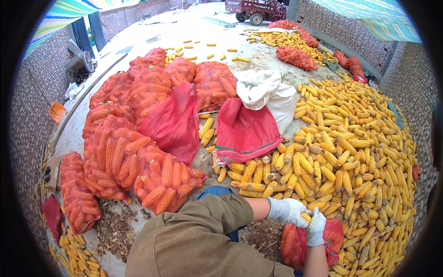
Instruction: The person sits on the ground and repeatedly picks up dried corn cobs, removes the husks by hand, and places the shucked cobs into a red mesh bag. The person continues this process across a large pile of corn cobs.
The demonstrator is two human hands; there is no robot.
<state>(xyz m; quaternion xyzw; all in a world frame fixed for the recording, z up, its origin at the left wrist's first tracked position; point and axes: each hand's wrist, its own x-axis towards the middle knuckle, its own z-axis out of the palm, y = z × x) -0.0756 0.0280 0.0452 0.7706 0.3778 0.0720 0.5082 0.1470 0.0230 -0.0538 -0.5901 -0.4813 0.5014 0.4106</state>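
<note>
In the head view both my hands wear pale work gloves and meet low, at the right of my body. My left hand [290, 211] grips a yellow corn cob [305, 217], and my right hand [315, 227] holds the same cob from the other side. Only a short part of the cob shows between the gloves. Right below them is a red mesh bag [292, 246] partly filled with cobs; my right hand and forearm cover part of it. A large heap of husked corn cobs [349, 155] spreads just beyond and to the right.
Several filled red mesh bags [117, 152] crowd the left. Flat red mesh bags [244, 130] and a white woven sack [271, 93] lie ahead. Dry debris [116, 225] litters the floor. Farther off are an orange scoop [57, 112], a cargo tricycle [256, 12] and brick walls [349, 31].
</note>
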